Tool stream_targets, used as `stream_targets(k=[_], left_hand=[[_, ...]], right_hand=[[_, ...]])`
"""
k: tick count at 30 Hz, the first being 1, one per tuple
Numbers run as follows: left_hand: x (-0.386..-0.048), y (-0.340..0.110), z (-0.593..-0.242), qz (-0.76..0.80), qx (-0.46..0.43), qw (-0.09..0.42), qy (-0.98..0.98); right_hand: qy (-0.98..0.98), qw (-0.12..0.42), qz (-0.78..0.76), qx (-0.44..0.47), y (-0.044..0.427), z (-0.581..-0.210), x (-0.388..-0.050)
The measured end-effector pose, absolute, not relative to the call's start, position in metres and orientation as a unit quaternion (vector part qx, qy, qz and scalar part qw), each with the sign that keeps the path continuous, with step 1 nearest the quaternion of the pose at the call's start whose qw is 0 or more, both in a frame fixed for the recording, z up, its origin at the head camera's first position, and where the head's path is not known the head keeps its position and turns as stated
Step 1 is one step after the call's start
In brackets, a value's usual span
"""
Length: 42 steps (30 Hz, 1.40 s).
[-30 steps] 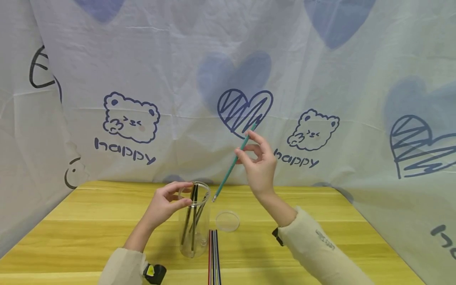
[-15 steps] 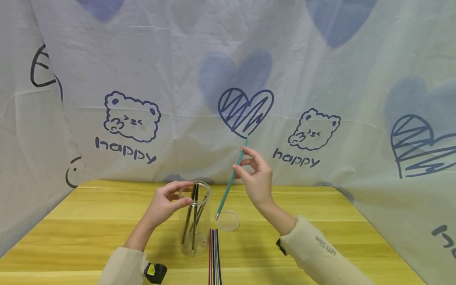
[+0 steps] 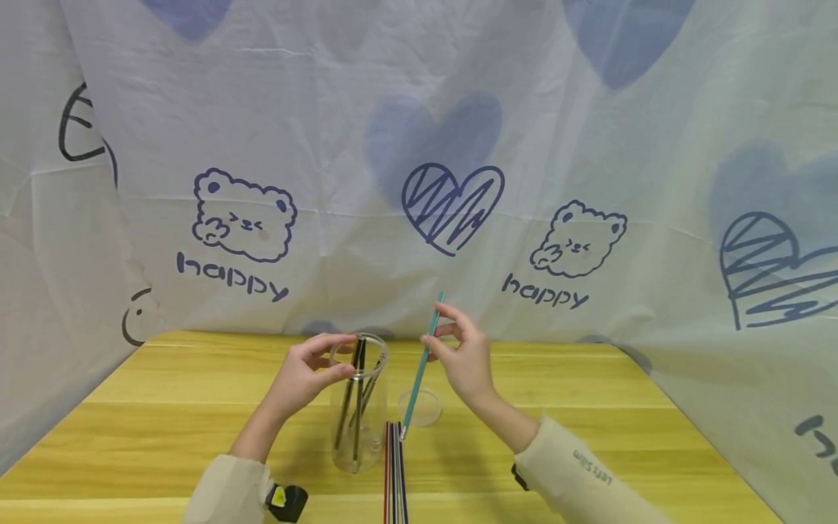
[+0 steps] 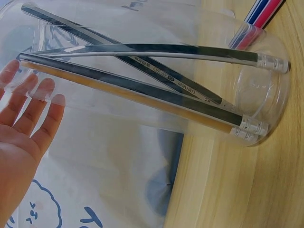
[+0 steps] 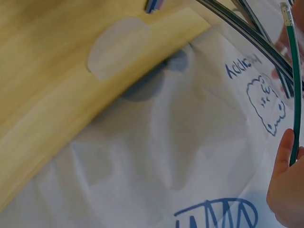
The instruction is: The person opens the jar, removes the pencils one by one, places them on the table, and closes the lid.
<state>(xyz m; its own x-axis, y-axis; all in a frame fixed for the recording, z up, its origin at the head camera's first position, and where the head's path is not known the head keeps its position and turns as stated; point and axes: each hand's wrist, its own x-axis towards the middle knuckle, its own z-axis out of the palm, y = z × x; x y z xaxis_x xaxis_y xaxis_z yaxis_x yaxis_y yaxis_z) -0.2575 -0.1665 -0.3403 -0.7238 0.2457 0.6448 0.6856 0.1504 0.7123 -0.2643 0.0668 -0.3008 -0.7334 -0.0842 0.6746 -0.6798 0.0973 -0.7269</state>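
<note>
A tall clear plastic jar (image 3: pixel 372 445) stands upright on the table, holding several dark pencils (image 4: pixel 142 85) with their eraser ends down. At its rim my left hand (image 3: pixel 302 372) holds it from the left, thumb in front and fingers behind. My right hand (image 3: pixel 468 362), to the right of the jar, pinches a teal pencil (image 3: pixel 417 386) near its upper end. That pencil slants, its white eraser end pointing down above the loose pencils. In the right wrist view the green pencil (image 5: pixel 296 85) rises from the fingers, which are partly out of frame.
Several striped loose pencils (image 3: pixel 395 477) lie side by side on the wooden table (image 3: pixel 556 451), close to the jar's right. Behind them lies a round clear lid (image 3: pixel 428 409). A printed white cloth (image 3: pixel 340 247) hangs along the table's back edge.
My right hand has come down and slightly left with the teal pencil, which now stands steeper, eraser end lower. My left hand and the jar have stayed put.
</note>
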Motion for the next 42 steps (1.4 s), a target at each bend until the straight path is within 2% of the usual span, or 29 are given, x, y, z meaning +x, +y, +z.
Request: stream_targets(k=[25, 32, 42], left_hand=[[-0.257, -0.166, -0.34, -0.564, -0.321, 0.198, -0.734], [-0.255, -0.165, -0.337, -0.561, -0.328, 0.201, -0.733], [-0.255, -0.166, -0.338, -0.565, -0.322, 0.197, -0.734]], right_hand=[[-0.777, 0.024, 0.589, 0.222, 0.073, -0.356, -0.266], [-0.786, -0.054, 0.574, 0.223, 0.071, -0.372, -0.26], [-0.799, -0.086, 0.559, 0.206, 0.073, -0.38, -0.255]])
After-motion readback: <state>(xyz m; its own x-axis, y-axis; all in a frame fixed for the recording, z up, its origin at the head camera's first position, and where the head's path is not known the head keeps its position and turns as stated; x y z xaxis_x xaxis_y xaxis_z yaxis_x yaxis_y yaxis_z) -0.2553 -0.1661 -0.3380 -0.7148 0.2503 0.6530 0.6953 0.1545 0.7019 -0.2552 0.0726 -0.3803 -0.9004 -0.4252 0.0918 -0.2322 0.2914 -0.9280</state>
